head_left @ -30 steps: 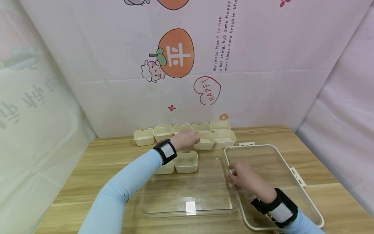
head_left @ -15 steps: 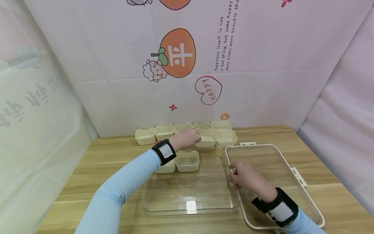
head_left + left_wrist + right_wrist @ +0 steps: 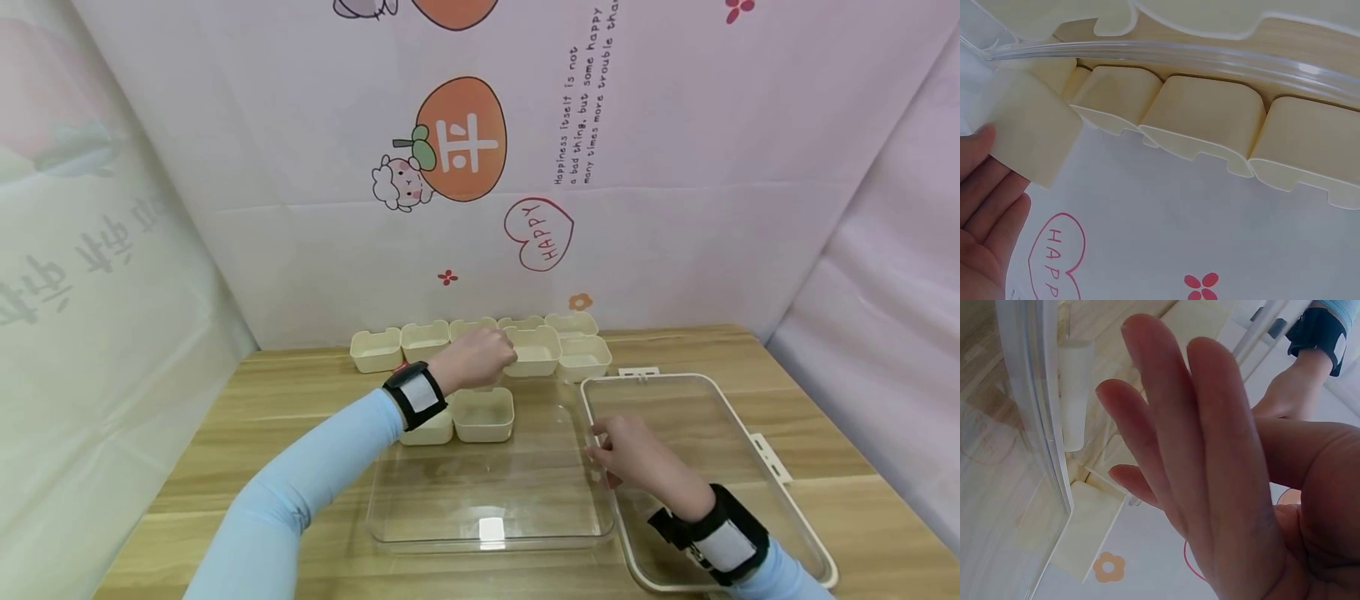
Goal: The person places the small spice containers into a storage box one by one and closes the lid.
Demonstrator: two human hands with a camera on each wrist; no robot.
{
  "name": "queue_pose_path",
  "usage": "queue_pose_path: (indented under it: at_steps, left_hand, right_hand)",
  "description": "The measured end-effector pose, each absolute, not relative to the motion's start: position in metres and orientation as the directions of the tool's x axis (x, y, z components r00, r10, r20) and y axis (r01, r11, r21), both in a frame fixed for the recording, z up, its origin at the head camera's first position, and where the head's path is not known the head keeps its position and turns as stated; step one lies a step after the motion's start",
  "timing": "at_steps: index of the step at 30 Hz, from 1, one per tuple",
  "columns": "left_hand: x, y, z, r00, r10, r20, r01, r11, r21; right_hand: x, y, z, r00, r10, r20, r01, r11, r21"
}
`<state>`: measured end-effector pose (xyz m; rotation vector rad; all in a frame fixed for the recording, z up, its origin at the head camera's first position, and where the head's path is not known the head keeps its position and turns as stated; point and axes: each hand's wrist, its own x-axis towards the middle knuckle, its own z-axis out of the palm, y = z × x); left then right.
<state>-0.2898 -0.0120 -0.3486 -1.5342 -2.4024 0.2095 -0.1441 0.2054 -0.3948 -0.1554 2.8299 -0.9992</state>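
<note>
My left hand (image 3: 474, 358) reaches to the back of the table and pinches a small cream plastic bin (image 3: 534, 351). In the left wrist view the thumb and fingers hold that bin (image 3: 1038, 128) by its edge, tilted and apart from the row. Two similar bins (image 3: 483, 415) sit inside the large clear plastic box (image 3: 491, 543) at its far left, one partly hidden by my left wrist. My right hand (image 3: 633, 454) is at the clear box's right side, fingers extended in the right wrist view; contact with the wall is unclear.
Several cream bins (image 3: 377, 350) line the table's back edge, with one more bin (image 3: 585, 357) in front at the right end. A clear lid with a white rim (image 3: 787, 500) lies right of the box, under my right forearm. A printed cloth (image 3: 337, 267) hangs behind.
The cream bin in my left hand has risen slightly out of its place among the others. My right hand has stayed at the box's right side.
</note>
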Motion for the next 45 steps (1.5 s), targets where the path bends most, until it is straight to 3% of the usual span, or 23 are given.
queue_pose_path:
  at_steps: [35,45]
  left_hand:
    - [-0.256,-0.016,-0.350,-0.282,0.935,0.216,0.861,0.346,-0.372]
    - [-0.247,-0.016,-0.348,-0.278,0.943,0.184,0.874,0.328,-0.359]
  right_hand:
    - [-0.145,0.204,-0.397,-0.984,-0.128,-0.124,-0.023,0.782,-0.623]
    - [-0.146,0.205,-0.394,-0.983,-0.133,-0.128,-0.023,0.777,-0.628]
